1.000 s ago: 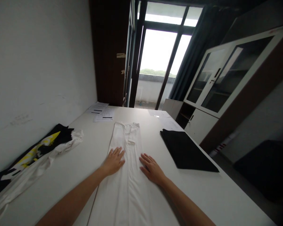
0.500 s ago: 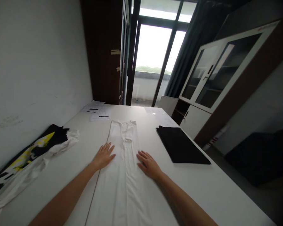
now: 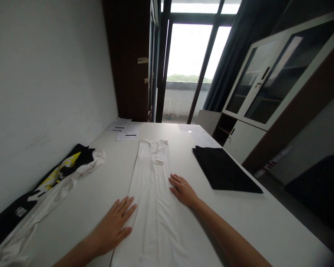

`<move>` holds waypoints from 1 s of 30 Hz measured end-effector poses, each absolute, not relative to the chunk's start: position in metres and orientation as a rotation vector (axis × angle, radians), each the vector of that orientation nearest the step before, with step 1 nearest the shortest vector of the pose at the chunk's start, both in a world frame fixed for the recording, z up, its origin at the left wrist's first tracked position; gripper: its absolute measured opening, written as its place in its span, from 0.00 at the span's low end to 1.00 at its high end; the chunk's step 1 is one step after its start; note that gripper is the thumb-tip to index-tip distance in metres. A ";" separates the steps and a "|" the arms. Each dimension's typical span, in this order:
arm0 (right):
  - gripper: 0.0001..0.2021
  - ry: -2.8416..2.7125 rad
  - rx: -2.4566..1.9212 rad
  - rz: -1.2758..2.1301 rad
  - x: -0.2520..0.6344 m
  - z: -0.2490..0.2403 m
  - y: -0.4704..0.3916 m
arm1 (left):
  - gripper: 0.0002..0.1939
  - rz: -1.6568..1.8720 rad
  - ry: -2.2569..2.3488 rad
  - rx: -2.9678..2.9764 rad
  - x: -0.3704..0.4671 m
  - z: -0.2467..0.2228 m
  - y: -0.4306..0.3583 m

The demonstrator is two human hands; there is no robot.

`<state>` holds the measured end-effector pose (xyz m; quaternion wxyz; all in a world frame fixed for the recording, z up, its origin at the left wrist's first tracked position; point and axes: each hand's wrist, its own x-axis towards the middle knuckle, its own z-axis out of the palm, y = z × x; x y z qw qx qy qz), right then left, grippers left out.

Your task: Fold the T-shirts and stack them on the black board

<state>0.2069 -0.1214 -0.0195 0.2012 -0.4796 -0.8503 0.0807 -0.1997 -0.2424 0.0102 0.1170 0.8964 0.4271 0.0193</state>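
Observation:
A white garment (image 3: 153,193) lies in a long narrow strip down the middle of the white table, its far end showing a collar-like edge and a small flap. Some creases run along its length, and its near end passes out of the bottom of the view. My left hand (image 3: 114,224) rests flat at the garment's left edge, fingers spread and holding nothing. Farther up on the opposite edge, my right hand (image 3: 183,190) lies with its fingers stretched out, touching the cloth's side. Neither hand grips the fabric.
A folded black cloth (image 3: 225,168) lies to the right on the table (image 3: 256,218). Along the left wall are a black garment with yellow print (image 3: 58,174) and a crumpled white cloth (image 3: 55,198). Papers (image 3: 128,130) lie at the far left corner. A glass-door cabinet (image 3: 260,79) stands right.
My left hand has slid back toward me along the garment's left edge. My right hand stays at about the same place on the right edge. The view has shifted slightly left.

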 end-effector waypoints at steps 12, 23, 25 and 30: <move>0.21 -2.294 -1.281 0.211 0.210 -0.028 -0.114 | 0.39 0.013 1.060 2.633 -0.141 0.029 -0.198; 0.21 -2.276 -1.352 0.276 0.205 -0.020 -0.116 | 0.41 0.098 1.228 2.695 -0.100 0.006 -0.135; 0.22 -2.295 -1.387 0.281 0.203 -0.016 -0.120 | 0.42 0.131 1.395 2.635 -0.099 0.003 -0.123; 0.24 -2.333 -1.429 0.288 0.199 -0.010 -0.125 | 0.45 0.166 1.628 2.519 -0.097 -0.004 -0.103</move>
